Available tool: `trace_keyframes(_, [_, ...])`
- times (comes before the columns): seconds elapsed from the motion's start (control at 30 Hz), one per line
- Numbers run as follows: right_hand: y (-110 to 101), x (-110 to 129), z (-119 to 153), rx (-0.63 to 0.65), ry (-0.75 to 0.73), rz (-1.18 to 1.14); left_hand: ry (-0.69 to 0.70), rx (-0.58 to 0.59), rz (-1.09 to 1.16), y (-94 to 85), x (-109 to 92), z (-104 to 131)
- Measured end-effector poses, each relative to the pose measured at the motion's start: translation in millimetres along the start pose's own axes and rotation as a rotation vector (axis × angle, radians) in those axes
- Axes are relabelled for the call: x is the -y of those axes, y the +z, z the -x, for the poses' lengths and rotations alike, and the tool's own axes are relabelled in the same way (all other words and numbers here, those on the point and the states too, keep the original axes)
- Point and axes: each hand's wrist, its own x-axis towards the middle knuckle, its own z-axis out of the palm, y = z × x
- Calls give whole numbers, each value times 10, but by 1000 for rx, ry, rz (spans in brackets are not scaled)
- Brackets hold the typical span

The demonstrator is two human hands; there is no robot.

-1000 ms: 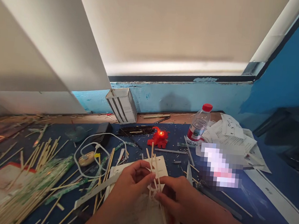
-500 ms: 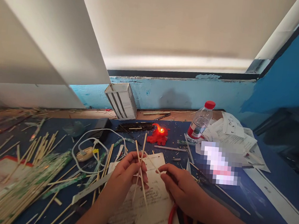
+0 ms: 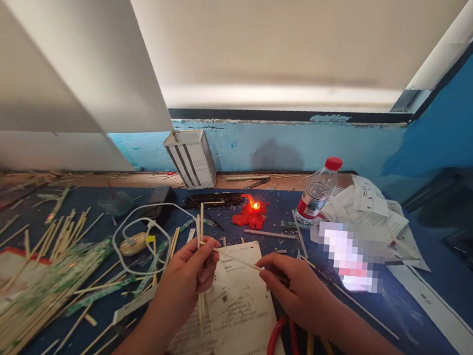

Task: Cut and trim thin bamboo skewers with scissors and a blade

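Wooden sticks (image 3: 201,225) are held above the near paper (image 3: 242,299), clamped in the left hand (image 3: 193,270), presumably to steady them. The right hand (image 3: 293,284) closes its grip on a thin strip (image 3: 240,258) leading left to them; I cannot confirm attachment.

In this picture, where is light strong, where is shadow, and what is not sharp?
Head view: small bright flame on the red wax candle, glare in the white pixelated patch; head view: soft shadow on the light-blue painted wall; head view: thin pale wooden sticks in the left hand blur at their lower ends, print on the off-white paper sheet looks soft.
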Motion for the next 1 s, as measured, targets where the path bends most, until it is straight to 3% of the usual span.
trace_keyframes(0.2, [-141, -71, -79, -126, -23, 126, 64, -39, 53, 29, -23, -31])
trace_keyframes(0.5, [-72, -428, -231, -204, -47, 240, 19, 28, 4, 54, -7, 25])
trace_keyframes(1.0, [-103, -401, -236, -240, -32, 262, 4, 55, -35, 33, 18, 26])
